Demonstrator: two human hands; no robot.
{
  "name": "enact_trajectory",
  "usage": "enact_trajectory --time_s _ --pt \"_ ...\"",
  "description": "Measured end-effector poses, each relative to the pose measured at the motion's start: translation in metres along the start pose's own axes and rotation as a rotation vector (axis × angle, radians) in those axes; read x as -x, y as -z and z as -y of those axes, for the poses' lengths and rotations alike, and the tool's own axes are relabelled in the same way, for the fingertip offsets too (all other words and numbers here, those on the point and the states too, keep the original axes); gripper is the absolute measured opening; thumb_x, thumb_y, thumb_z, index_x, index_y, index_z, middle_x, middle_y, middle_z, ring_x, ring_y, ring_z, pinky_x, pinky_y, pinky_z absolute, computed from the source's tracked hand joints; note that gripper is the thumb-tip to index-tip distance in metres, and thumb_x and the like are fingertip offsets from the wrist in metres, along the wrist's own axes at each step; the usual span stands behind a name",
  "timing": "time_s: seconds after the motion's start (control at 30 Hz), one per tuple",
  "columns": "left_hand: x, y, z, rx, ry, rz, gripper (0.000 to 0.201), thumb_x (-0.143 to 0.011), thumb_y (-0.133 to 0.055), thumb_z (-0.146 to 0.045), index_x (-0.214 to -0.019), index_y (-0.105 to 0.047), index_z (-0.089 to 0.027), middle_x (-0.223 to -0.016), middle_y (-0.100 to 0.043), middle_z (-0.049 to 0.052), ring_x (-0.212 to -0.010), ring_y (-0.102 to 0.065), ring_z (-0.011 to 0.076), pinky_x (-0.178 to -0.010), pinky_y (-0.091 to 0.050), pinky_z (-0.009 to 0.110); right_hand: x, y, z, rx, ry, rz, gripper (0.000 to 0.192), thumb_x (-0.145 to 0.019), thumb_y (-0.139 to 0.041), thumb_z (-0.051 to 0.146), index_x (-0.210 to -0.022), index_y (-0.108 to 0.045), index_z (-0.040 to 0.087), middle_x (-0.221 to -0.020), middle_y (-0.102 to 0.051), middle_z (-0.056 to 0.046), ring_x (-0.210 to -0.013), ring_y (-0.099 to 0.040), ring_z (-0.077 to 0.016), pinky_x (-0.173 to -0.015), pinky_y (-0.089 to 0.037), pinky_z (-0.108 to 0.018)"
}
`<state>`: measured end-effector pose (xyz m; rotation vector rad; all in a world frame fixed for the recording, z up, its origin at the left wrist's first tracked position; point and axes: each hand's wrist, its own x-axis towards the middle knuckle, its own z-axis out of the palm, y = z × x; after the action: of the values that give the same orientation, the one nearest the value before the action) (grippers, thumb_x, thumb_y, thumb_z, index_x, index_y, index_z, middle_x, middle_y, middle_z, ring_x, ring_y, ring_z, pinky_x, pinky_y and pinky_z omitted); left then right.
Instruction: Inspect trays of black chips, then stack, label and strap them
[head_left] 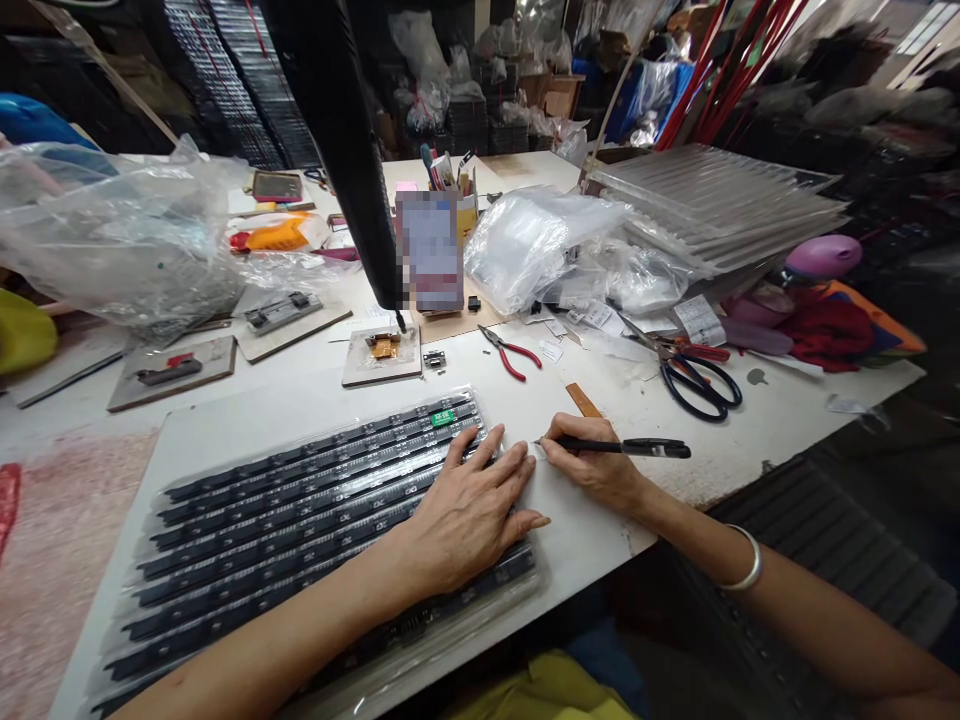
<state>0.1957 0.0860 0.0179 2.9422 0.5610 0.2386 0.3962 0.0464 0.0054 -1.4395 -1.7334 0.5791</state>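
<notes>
Head view: left hand lies flat, fingers spread, pressing the wrapped tray of black strips on the desk; right hand pinches a black knife at the tray's right edge. Wrap looks mostly uncut, possibly just started.

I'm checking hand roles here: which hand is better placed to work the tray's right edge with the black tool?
Right. The right hand already holds the black tool, tip at the tray edge; the left hand lies flat on the tray.
</notes>
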Motion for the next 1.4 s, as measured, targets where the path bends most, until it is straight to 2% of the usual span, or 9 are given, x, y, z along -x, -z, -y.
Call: enact_trajectory --time_s 0.23,0.97,1.23,1.4 --pt "0.0004 -0.0013 0.0004 -0.006 0.001 -0.010 0.052 -0.094 -0.034 -0.052 -0.131 -0.049 -0.019 -0.135 -0.053 0.007 -0.132 -0.037 0.0299 -0.108 -0.022 0.050 -0.0012 -0.0001 0.0011 0.041 0.005 -0.034 0.023 -0.082 -0.048 0.020 -0.061 -0.039 0.021 -0.055 -0.042 0.004 -0.052 -0.035 -0.0096 -0.052 -0.030 -0.026" --pt "0.0000 -0.0006 -0.0001 0.022 0.004 -0.010 0.053 -0.095 -0.030 -0.053 -0.130 -0.049 -0.018 -0.133 -0.055 0.006 -0.132 -0.036 0.0302 -0.109 -0.019 0.049 0.0017 0.0002 -0.0038 0.085 -0.001 -0.028 0.023 -0.082 -0.049 0.020 -0.061 -0.038 0.021 -0.054 -0.039 0.005 -0.051 -0.033 -0.0102 -0.052 -0.029 -0.026" --pt "0.0009 -0.0011 0.0006 0.035 0.012 0.006 0.054 -0.095 -0.030 -0.053 -0.132 -0.047 -0.019 -0.136 -0.053 0.006 -0.133 -0.036 0.0310 -0.108 -0.019 0.050 0.0010 0.0003 -0.0014 0.024 0.023 -0.025 0.023 -0.080 -0.049 0.018 -0.060 -0.038 0.021 -0.055 -0.038 0.005 -0.051 -0.033 -0.0101 -0.052 -0.029 -0.027" --pt "0.0013 -0.0012 0.0006 0.019 0.008 0.005 0.052 -0.095 -0.030 -0.052 -0.132 -0.048 -0.019 -0.137 -0.052 0.005 -0.132 -0.036 0.0309 -0.108 -0.019 0.051 0.0007 0.0028 -0.0052 0.004 -0.067 -0.087 0.019 -0.079 -0.051 0.019 -0.061 -0.043 0.021 -0.056 -0.043 0.004 -0.054 -0.039 -0.0115 -0.053 -0.031 -0.027"
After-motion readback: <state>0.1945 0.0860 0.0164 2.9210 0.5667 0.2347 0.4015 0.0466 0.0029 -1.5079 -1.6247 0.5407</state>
